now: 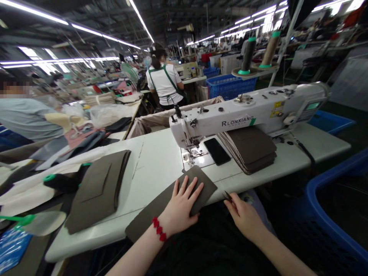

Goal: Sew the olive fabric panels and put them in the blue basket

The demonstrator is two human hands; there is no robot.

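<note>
Olive-brown panel (146,218) — under left hand (181,207)

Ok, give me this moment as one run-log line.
left hand: flat on dark brown panel | right hand: holds small snips | sewing machine: phone, stacked panels beside it

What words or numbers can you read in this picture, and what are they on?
"RLONXIANG": big letters on the arm of the white sewing machine.
A smaller line under that word is too small to read.
The yellow label on the machine is too small to read.
The little green screen at the machine's end is too blurred to read.
</note>
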